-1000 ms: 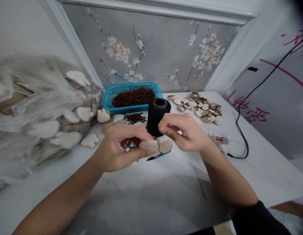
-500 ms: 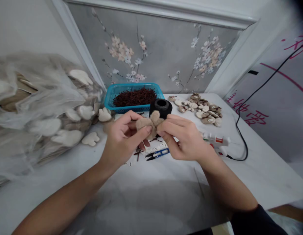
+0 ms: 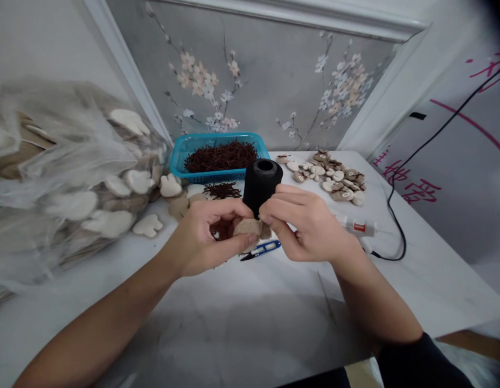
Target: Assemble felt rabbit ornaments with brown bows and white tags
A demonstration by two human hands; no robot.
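Observation:
My left hand [image 3: 201, 237] is closed on a small beige plush bunny head [image 3: 250, 228], with thumb in front and fingers behind. Close against its right side, my right hand [image 3: 308, 223] pinches with thumb and forefinger; whatever lies between those fingertips is too small to make out. Just behind the plush stands a black thread cone [image 3: 258, 186]. Blue-handled thread snips [image 3: 266, 248] lie on the table below my hands. A small heap of dark brown bows or ties [image 3: 223, 189] sits behind my left hand.
At the back is a blue basket [image 3: 178, 156] of dark brown strips. Plush pieces [image 3: 342, 180] with labels are piled at the back right. A clear bag [image 3: 72, 161] of plush pieces fills the left. A power strip [image 3: 365, 227] with a black cable [image 3: 403, 237] lies on the right.
The plush bunny head has tilted and dropped a little, so its ears no longer stand up in view. My right fingertips have shifted to its top edge. More of the thread cone shows.

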